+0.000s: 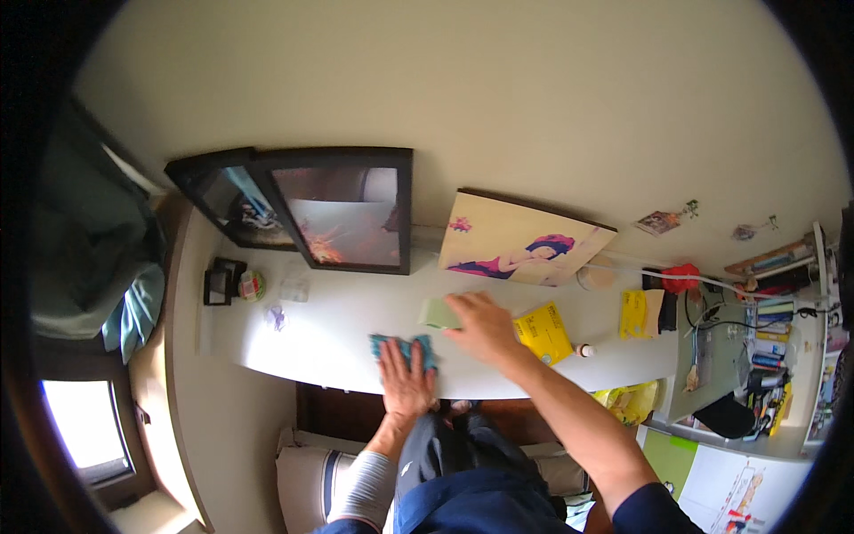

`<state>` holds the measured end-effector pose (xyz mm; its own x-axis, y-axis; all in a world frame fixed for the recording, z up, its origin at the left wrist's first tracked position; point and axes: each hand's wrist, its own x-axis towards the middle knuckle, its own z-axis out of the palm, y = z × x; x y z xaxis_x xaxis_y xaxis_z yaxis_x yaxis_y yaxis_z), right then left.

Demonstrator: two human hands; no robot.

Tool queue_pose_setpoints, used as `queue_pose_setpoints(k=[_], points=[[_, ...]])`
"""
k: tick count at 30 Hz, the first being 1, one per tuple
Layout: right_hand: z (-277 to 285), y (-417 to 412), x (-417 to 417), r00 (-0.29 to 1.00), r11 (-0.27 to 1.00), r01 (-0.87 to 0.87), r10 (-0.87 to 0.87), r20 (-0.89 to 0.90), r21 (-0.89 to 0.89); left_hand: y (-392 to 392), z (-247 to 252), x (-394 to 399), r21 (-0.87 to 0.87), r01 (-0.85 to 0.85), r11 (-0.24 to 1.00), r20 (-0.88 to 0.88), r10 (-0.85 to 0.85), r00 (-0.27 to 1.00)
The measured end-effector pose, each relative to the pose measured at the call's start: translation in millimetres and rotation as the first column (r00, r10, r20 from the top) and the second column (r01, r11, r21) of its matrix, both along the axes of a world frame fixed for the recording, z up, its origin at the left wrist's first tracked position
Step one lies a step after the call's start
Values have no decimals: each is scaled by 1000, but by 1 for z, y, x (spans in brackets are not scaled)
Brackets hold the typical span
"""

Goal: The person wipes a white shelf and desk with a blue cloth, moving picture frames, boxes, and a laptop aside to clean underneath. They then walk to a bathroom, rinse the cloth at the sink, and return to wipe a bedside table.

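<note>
My left hand (405,380) lies flat, fingers spread, on a teal cloth (427,350) near the front edge of the white desk (320,334). To its right, my right hand (484,327) has its thumb and fingers around the end of a pale green box-like object (437,312), just above or on the desk. A yellow packet (544,334) lies right of my right hand, with a small capped bottle (585,350) beside it. Behind the hands, a canvas picture (524,240) leans on the wall.
Two black-framed pictures (347,213) lean at the back left. Small black frames (220,284) and a round green container (251,286) stand at the left end. Farther right are another yellow packet (632,314), a white cable (700,279) and a shelf unit (817,287) with books.
</note>
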<state>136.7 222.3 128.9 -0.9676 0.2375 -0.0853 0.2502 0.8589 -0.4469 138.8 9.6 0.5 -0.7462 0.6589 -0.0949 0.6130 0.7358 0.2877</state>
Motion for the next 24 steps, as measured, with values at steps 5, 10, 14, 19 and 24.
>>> queue_pose_setpoints(k=[5, 10, 14, 19, 24], points=[[-40, -52, -40, 984, 983, -176, 177, 1, 55, 28, -19, 54, -86, 309, 947, 121, -298, 947], [-51, -57, -45, 976, 977, -209, 205, 70, 51, 50, -4, 52, 113, 308, 945, 178, -324, 929], [-43, -36, -2, 967, 992, -69, 41, -251, -102, 97, -14, 30, 289, 128, 949, 100, -163, 981], [-46, 33, 119, 946, 957, 291, -287, -148, 3, 175, -33, -35, 196, -36, 980, -216, 79, 973], [-70, 59, 149, 891, 892, 444, -450, 60, 85, 182, -38, -36, 200, -13, 980, -173, 49, 984]])
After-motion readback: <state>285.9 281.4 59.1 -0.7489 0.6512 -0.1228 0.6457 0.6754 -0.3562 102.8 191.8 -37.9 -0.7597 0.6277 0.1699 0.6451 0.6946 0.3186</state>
